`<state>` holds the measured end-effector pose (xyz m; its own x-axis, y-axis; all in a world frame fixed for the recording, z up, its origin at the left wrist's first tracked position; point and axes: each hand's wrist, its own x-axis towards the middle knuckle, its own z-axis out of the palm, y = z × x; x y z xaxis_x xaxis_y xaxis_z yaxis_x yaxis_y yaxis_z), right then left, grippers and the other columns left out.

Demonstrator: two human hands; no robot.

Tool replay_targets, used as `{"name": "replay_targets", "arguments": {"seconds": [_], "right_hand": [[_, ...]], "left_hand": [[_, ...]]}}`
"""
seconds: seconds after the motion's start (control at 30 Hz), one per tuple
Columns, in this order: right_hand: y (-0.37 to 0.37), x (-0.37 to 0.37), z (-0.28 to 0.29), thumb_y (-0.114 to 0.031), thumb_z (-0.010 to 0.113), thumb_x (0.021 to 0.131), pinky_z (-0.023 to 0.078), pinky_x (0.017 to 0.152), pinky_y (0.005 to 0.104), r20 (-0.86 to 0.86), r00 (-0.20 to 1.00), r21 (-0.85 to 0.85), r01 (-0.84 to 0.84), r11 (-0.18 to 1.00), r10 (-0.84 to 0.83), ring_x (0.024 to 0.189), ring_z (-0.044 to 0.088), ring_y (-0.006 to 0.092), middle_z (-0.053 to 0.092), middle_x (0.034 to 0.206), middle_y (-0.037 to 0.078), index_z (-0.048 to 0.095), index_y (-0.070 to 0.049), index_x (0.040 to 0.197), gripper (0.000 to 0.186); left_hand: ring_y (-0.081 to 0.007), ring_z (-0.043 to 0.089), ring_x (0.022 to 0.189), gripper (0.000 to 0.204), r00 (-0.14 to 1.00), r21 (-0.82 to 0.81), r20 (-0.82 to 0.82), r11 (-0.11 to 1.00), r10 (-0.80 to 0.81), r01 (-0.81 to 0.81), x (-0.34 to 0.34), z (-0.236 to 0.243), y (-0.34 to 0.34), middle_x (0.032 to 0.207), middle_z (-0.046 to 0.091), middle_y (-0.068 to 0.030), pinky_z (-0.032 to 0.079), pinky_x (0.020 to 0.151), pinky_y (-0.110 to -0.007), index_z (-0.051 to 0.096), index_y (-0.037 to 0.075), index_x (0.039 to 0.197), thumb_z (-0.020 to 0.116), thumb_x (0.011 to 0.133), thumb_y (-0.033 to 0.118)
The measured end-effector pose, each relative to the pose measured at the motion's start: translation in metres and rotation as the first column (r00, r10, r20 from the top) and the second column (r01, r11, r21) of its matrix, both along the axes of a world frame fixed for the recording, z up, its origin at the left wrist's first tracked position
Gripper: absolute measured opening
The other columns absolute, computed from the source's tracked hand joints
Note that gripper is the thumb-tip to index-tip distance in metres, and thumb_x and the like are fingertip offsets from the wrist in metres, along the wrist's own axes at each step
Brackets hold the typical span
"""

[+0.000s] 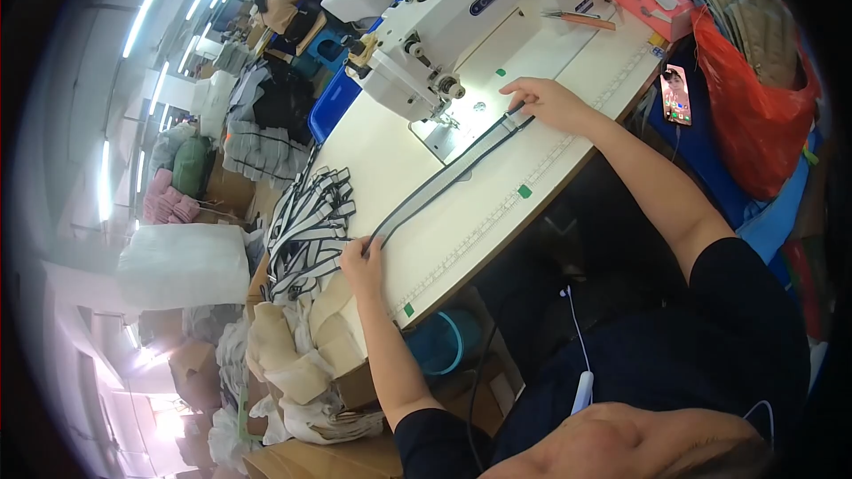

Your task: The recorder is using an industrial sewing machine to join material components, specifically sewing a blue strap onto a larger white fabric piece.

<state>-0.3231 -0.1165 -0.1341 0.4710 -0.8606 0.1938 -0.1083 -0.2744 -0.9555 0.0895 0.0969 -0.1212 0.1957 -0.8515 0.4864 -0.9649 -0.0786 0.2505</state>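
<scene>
A long grey fabric strip with dark edges (426, 191) stretches across the white sewing table in front of the machine. My left hand (361, 262) pinches its left end, close to a heap of similar grey and black strips (311, 217). At the other end, my right hand (546, 104) has its fingers closed on the strip, just right of the needle area. The white sewing machine (444, 31) stands beyond the strip, its lamp lighting the metal needle plate (444, 137). The strip lies on the near side of that plate.
Small scissors-like snips with an orange handle (581, 19) rest near a pink tissue box (652, 4). A lit phone (675, 96) and a red plastic bag (745, 115) are at the right. Cream fabric rolls (288, 346) sit left; a teal bin (448, 341) stands under the table edge.
</scene>
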Motion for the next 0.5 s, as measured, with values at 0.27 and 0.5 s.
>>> {"name": "replay_targets", "arguments": {"seconds": [0.27,0.5], "right_hand": [[0.008,0.007,-0.002,0.008,0.057,0.083,0.048,0.082,0.0293,0.09,0.996,-0.093,0.023,0.995,-0.015,0.088,0.059,0.0163,0.064,0.094,0.006,0.065,-0.004,0.104,0.025],[0.018,0.007,0.001,0.003,0.06,0.079,0.048,0.081,0.0356,-0.254,0.966,-0.621,-0.204,0.757,0.051,0.091,0.059,0.0244,0.061,0.086,0.004,0.067,-0.007,0.083,0.012]], "left_hand": [[-0.0273,0.057,0.073,0.007,0.991,-0.256,-0.13,0.966,0.01,-0.043,-0.003,0.008,0.008,0.077,0.061,-0.0116,0.044,0.067,-0.036,0.066,0.001,0.086,0.067,0.079,0.001],[-0.0314,0.06,0.086,0.016,0.987,-0.126,0.161,0.992,0.021,0.0,0.0,0.008,0.054,0.085,0.065,-0.0104,0.046,0.077,-0.043,0.061,0.004,0.081,0.06,0.069,-0.007]]}}
